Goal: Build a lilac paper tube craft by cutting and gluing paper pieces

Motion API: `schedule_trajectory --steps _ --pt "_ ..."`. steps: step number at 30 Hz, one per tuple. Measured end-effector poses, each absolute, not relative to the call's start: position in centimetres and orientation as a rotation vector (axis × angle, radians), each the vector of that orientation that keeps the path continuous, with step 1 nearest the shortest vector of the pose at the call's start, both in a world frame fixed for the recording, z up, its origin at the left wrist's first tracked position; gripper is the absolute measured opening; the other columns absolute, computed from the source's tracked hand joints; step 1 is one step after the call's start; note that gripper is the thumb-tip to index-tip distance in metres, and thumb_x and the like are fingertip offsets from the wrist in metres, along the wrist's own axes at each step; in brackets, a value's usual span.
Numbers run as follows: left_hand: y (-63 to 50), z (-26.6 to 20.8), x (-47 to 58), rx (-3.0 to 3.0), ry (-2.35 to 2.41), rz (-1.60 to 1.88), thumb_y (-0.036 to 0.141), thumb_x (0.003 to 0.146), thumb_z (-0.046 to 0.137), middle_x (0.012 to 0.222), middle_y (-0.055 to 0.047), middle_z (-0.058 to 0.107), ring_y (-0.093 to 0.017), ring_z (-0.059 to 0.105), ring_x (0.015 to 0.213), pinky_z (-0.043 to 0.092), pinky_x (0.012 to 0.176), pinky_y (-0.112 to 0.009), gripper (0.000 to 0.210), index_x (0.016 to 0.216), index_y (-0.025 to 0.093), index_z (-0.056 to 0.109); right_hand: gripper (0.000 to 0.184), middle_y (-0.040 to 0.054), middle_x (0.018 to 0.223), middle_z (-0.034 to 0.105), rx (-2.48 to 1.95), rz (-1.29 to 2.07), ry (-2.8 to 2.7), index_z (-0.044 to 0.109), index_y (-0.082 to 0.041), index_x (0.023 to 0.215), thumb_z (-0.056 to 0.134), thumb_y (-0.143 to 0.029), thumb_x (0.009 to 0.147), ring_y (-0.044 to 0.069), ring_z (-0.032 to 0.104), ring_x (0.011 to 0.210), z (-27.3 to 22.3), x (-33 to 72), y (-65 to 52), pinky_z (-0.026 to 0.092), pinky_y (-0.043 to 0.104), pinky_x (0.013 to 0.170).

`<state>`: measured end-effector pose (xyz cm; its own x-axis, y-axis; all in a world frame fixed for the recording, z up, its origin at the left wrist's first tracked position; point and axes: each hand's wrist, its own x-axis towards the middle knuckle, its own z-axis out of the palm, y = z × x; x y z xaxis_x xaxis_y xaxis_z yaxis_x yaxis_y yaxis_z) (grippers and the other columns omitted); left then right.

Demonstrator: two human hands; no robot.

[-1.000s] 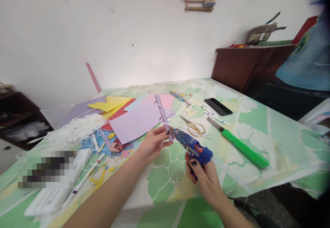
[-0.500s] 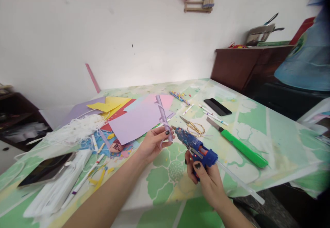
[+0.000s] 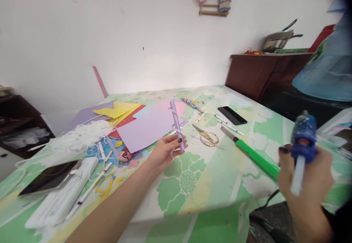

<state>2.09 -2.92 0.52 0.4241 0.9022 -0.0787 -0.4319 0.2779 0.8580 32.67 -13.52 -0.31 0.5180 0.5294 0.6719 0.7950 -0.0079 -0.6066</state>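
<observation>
Now, left hand point(image 3: 166, 150) pinches the tube point(image 3: 176, 121) mid-frame, a light grip best; right hand point(image 3: 313, 177) holds the glue gun point(image 3: 304, 135) far right, safest nozzle-away.

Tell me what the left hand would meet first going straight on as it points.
Probably the gold scissors, ahead of the left hand; its height above them is unclear, so it might pass over.

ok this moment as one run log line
left hand grip: holds rolled lilac paper; right hand grip: holds blue glue gun; held things: apart; gold scissors: on table
</observation>
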Motion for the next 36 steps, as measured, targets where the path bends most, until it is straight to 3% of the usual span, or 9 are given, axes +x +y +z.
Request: schedule_trajectory --steps 2,7,10,12,14,17,25,36 --pt "-3.0 0.5 2.1 0.887 0.639 0.982 0.021 0.065 0.076 0.075 -0.004 0.066 -0.010 0.062 0.066 0.050 0.055 -0.017 0.025 0.087 0.011 0.070 0.039 0.0146 0.082 0.050 -1.995 -0.498 -1.050 0.049 -0.023 0.111 0.047 -0.048 0.082 0.028 0.052 0.064 -0.8 36.4 -13.2 0.023 0.039 0.050" --pt "-3.0 0.6 2.1 0.919 0.623 0.967 0.022 0.067 0.075 0.076 -0.003 0.064 -0.009 0.061 0.066 0.050 0.055 -0.016 0.023 0.087 0.011 0.070 0.021 0.0019 0.059 0.037 -2.037 -0.580 -1.221 0.055 -0.031 0.083 0.058 -0.048 0.072 0.025 0.047 0.052 -4.7 42.9 -12.0 0.026 0.038 0.048" --pt "-3.0 0.6 2.1 0.930 0.625 0.953 0.022 0.067 0.075 0.075 -0.003 0.063 -0.008 0.060 0.065 0.050 0.055 -0.015 0.023 0.086 0.010 0.070 0.018 0.0100 0.069 0.050 -2.035 -0.599 -1.235 0.059 -0.028 0.079 0.056 -0.045 0.073 0.038 0.053 0.079 -5.6 41.5 -11.3 0.033 0.048 0.059" --pt "-3.0 0.5 2.0 0.938 0.627 0.944 0.022 0.067 0.075 0.072 -0.002 0.063 -0.008 0.060 0.063 0.049 0.053 -0.014 0.022 0.085 0.010 0.070 0.023 0.0149 0.091 0.055 -1.997 -0.672 -1.127 0.062 -0.026 0.086 0.054 -0.045 0.074 0.046 0.044 0.103 -4.7 38.5 -10.9 0.030 0.060 0.074" --pt "-3.0 0.5 2.0 0.944 0.618 0.935 0.022 0.067 0.075 0.070 -0.002 0.062 -0.007 0.059 0.061 0.048 0.051 -0.014 0.020 0.083 0.010 0.069 0.026 0.0146 0.108 0.055 -1.887 -0.601 -1.242 0.062 -0.023 0.094 0.047 -0.039 0.080 0.042 0.044 0.109 -3.0 35.0 -10.3 0.029 0.062 0.083" --pt "-3.1 0.6 2.1 0.945 0.607 0.914 0.022 0.066 0.075 0.066 -0.002 0.062 -0.007 0.058 0.058 0.047 0.050 -0.013 0.018 0.079 0.010 0.069 0.031 0.0154 0.114 0.054 -1.691 -0.402 -1.488 0.060 -0.018 0.105 0.046 -0.033 0.082 0.034 0.047 0.110 -0.4 30.1 -9.1 0.034 0.054 0.090" --pt "-3.4 1.0 2.2 0.965 0.628 0.908 0.023 0.064 0.077 0.063 -0.003 0.063 -0.006 0.055 0.052 0.046 0.048 -0.014 0.018 0.075 0.010 0.070 0.020 0.0062 0.095 0.059 -1.078 0.337 -1.551 0.068 -0.024 0.092 0.050 -0.020 0.085 0.020 0.055 0.094 1.3 20.4 -8.7 0.044 0.038 0.085" --pt "-3.3 0.6 2.1 1.012 0.601 0.900 0.022 0.067 0.075 0.066 -0.003 0.062 -0.007 0.055 0.057 0.047 0.051 -0.015 0.016 0.078 0.011 0.071 0.028 0.0036 0.089 0.056 -0.962 0.497 -1.437 0.070 -0.029 0.098 0.051 -0.013 0.084 0.017 0.054 0.087 0.9 17.1 -8.9 0.043 0.033 0.079"
